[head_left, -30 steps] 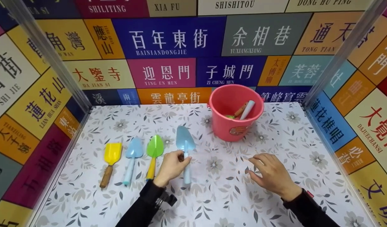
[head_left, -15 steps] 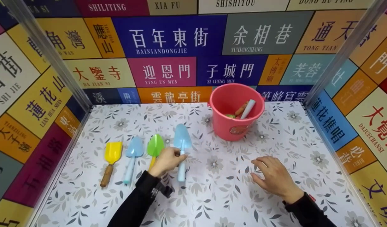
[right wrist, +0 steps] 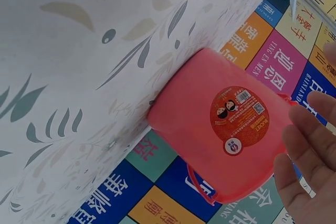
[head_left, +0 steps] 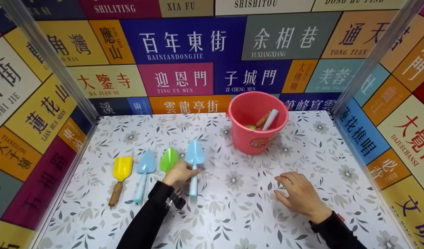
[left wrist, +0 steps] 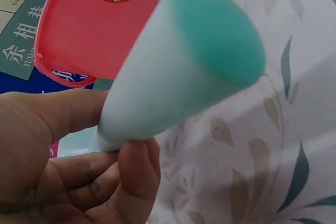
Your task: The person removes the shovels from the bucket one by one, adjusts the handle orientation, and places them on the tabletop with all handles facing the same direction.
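Note:
My left hand (head_left: 179,173) pinches a light blue toy trowel (head_left: 195,152) by the upper part of its handle, blade pointing toward the back wall. In the left wrist view the handle's teal end (left wrist: 223,35) faces the camera, with thumb and fingers around the shaft. Just left of it lies a green trowel (head_left: 169,158), its handle hidden behind the hand. Further left are another light blue trowel (head_left: 146,162) and a yellow shovel (head_left: 122,167) with a brown handle. My right hand (head_left: 296,192) hovers over the table's right side, fingers loosely bent, holding nothing.
A pink bucket (head_left: 250,138) stands near the back wall, right of centre, with a few tool handles (head_left: 270,119) leaning inside. Printed sign panels (head_left: 184,41) form the back and side walls around the floral tabletop (head_left: 232,214).
My left hand has moved left with the light blue trowel, bringing it beside the green one, whose handle is now covered. The right hand has barely moved.

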The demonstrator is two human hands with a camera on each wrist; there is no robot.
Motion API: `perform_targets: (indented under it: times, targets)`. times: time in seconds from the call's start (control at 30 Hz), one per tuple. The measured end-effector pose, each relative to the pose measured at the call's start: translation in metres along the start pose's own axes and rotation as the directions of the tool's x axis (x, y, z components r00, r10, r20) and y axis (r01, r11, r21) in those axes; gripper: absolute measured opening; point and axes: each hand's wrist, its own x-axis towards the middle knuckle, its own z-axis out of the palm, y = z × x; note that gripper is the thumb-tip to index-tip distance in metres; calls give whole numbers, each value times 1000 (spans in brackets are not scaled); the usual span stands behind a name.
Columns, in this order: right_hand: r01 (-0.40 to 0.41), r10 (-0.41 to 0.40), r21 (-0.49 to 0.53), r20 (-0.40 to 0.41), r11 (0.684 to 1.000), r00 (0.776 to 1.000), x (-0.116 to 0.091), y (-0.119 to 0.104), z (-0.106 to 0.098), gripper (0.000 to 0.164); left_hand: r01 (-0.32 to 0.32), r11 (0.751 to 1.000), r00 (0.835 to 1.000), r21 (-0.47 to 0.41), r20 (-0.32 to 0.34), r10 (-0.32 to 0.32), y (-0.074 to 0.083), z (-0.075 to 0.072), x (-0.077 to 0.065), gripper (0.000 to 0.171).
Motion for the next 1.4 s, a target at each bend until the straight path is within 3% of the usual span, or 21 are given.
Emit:
perform_targets:
  times: [0.27, 0.57, 0.83, 1.13, 1.4]
  targets:
    - [-4, 4, 0, 1, 1000, 1000, -2, 1, 2, 35, 46, 999, 999, 27, -28, -45, -18, 5, 17, 46]
    - [8, -8, 4, -10, 1000, 1000, -2, 1, 3, 38, 158, 987, 987, -9, -16, -159, -17, 3, 21, 38]
    - [6, -6, 23, -2, 1000, 1000, -2, 1, 3, 40, 168, 986, 986, 11, -22, -167, -15, 1, 24, 34]
    - [6, -6, 38, 3, 999, 1000, -1, 0, 4, 40, 185, 981, 981, 65, -72, -180, -7, 2, 19, 35]
    - [22, -22, 44, -4, 999, 1000, -1, 0, 5, 40, 166, 980, 984, 105, -79, -159, -11, 6, 25, 35]
